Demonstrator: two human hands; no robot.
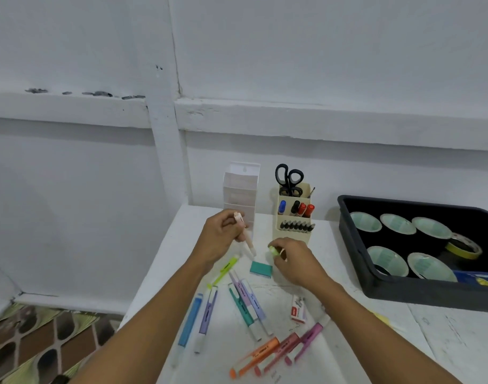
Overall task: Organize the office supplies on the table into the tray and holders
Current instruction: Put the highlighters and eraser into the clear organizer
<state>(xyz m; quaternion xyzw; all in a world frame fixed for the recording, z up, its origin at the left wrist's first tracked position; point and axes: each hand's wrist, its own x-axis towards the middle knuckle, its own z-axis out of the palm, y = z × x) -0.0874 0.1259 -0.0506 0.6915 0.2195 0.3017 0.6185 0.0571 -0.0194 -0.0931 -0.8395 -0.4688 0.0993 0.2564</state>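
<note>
My left hand (pixel 219 236) grips a pale peach highlighter (pixel 244 234), held nearly upright in front of the clear tiered holder (pixel 240 187). My right hand (pixel 291 260) pinches a light green highlighter (pixel 273 250) just above the table, beside a teal eraser (pixel 261 269). Several pastel highlighters lie loose on the white table (pixel 348 342), among them a yellow-green one (pixel 224 268), a blue one (pixel 191 320) and an orange one (pixel 255 356). A cream pen holder (pixel 294 217) with scissors and markers stands behind my right hand.
A black tray (pixel 403 286) holding several tape rolls sits at the right. A small red-and-white staples box (pixel 298 311) lies near my right forearm. The table's left edge drops to a patterned floor. A white wall stands close behind the holders.
</note>
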